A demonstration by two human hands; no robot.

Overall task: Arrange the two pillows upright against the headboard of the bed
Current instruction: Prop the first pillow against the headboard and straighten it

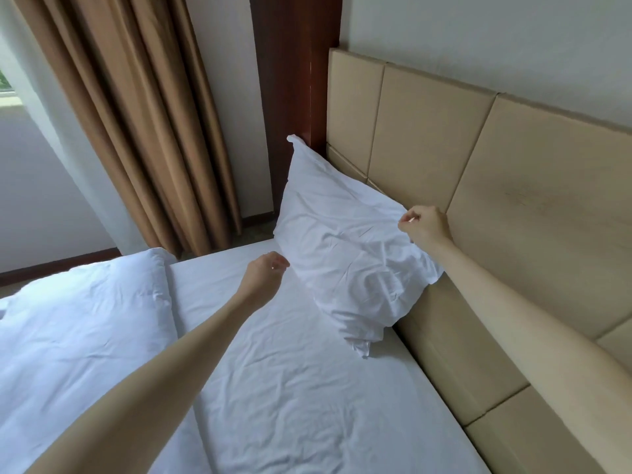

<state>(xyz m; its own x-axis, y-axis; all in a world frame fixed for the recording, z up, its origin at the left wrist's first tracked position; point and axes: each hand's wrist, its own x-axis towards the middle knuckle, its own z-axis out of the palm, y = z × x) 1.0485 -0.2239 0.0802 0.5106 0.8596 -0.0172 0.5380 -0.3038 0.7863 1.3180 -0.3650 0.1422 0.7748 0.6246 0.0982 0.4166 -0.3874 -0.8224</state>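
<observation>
One white pillow (345,241) stands upright, leaning on the beige padded headboard (496,186) at the far end of the bed. My right hand (425,224) is at the pillow's top edge, fingers curled and pinched at the fabric there. My left hand (265,268) hovers just in front of the pillow's lower left side, fingers loosely curled, holding nothing and a little apart from it. A second pillow is not in view.
A white sheet covers the mattress (290,371). A folded-back white duvet (78,319) lies on the left. Brown curtains (136,114) hang beyond the bed, beside a dark wooden panel (290,80) and a window at far left.
</observation>
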